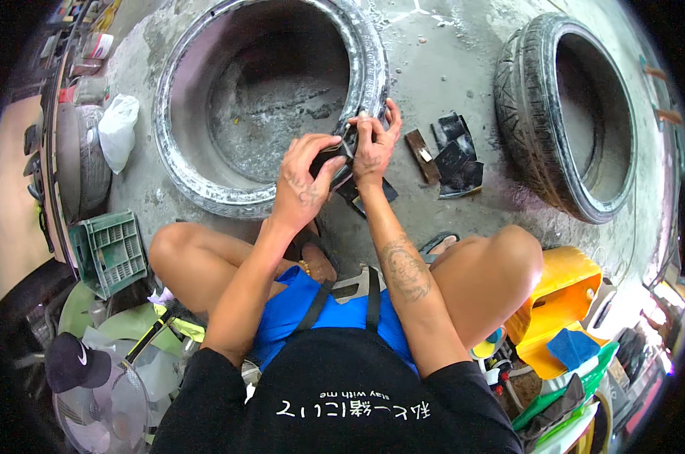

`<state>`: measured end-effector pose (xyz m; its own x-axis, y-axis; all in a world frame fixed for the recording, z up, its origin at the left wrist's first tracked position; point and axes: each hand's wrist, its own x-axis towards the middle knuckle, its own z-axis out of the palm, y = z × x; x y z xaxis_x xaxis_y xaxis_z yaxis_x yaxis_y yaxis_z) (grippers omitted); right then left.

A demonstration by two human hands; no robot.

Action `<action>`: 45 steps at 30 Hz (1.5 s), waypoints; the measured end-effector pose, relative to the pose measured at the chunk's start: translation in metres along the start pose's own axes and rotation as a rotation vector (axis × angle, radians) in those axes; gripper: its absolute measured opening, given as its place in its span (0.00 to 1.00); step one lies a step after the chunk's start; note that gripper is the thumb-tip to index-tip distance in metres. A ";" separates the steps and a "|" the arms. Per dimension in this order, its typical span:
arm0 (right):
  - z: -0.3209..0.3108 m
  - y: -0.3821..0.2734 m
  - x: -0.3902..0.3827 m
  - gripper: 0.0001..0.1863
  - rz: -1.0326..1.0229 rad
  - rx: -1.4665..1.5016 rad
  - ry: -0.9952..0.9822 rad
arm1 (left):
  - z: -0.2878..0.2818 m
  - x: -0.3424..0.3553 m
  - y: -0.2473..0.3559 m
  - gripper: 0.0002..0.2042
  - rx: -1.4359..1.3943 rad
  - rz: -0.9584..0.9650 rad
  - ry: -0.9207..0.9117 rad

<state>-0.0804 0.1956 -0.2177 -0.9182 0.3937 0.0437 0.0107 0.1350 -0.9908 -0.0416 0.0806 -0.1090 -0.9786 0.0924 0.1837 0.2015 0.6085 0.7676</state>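
A large tyre [176, 113] lies on its side at the top centre, its sidewall whitened with powder. My left hand [308, 172] is closed on a small black piece [342, 146], like a folded sheet or pad, at the tyre's near right rim. My right hand [373, 145] is closed on that rim beside it, thumb up, fingers curled toward the outer edge. Right of the hands, several black sheets [457, 166] lie on the concrete with a dark oblong block [422, 155]; more dark pieces lie partly hidden under my right wrist.
A second tyre [528, 121] is at the right. A green crate [108, 253], white bag [119, 132] and further tyre [81, 163] line the left. A black cap [74, 363] and racket are lower left; yellow plastic containers [550, 295] sit beside my right knee.
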 end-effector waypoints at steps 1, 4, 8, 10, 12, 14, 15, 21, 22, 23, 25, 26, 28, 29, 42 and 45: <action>-0.001 -0.002 -0.005 0.14 0.010 -0.016 -0.007 | -0.004 -0.005 0.001 0.12 0.020 -0.026 -0.026; -0.005 -0.003 0.005 0.14 0.056 0.070 -0.022 | 0.009 0.013 -0.002 0.11 -0.047 0.024 0.000; -0.002 -0.002 -0.003 0.15 0.012 0.009 -0.021 | -0.002 -0.004 0.003 0.10 -0.019 -0.003 -0.004; -0.001 -0.003 0.002 0.15 0.019 0.022 -0.022 | 0.001 0.010 0.000 0.11 -0.009 0.005 -0.011; -0.003 -0.001 0.003 0.15 0.017 0.012 -0.031 | 0.007 0.014 -0.004 0.12 -0.007 -0.003 -0.014; -0.002 0.000 0.001 0.15 0.019 0.023 -0.014 | 0.004 0.002 0.000 0.12 -0.010 -0.023 -0.008; -0.001 -0.001 -0.001 0.16 0.026 0.038 -0.003 | 0.003 -0.003 0.001 0.12 -0.006 -0.048 -0.001; -0.001 -0.001 0.000 0.16 -0.005 0.018 -0.033 | 0.003 0.008 -0.010 0.13 -0.186 -0.292 0.038; -0.005 -0.001 -0.002 0.15 0.011 0.009 -0.021 | -0.002 -0.001 -0.007 0.13 -0.204 -0.347 0.066; -0.005 -0.002 -0.004 0.15 0.031 0.005 -0.010 | -0.008 -0.008 -0.005 0.14 -0.216 -0.403 0.095; -0.003 -0.002 -0.002 0.15 0.035 -0.007 -0.022 | -0.006 -0.012 -0.005 0.14 -0.156 -0.343 0.120; -0.003 -0.003 0.000 0.15 0.025 0.014 -0.014 | 0.005 -0.007 -0.002 0.13 -0.100 -0.263 0.115; -0.003 -0.004 0.001 0.15 0.022 0.013 -0.001 | 0.017 0.006 -0.004 0.13 -0.047 -0.167 0.108; -0.003 -0.004 0.000 0.15 0.024 0.009 0.006 | 0.015 0.003 -0.002 0.13 -0.051 -0.165 0.100; -0.001 -0.006 0.000 0.16 0.024 0.013 -0.030 | 0.013 0.002 -0.008 0.11 -0.010 -0.146 0.114; -0.004 -0.003 0.002 0.16 -0.004 0.016 -0.022 | 0.016 0.002 -0.010 0.11 -0.081 -0.172 0.125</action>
<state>-0.0804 0.1993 -0.2141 -0.9268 0.3730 0.0451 0.0007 0.1217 -0.9926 -0.0463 0.0874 -0.1261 -0.9872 -0.1091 0.1167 0.0396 0.5407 0.8403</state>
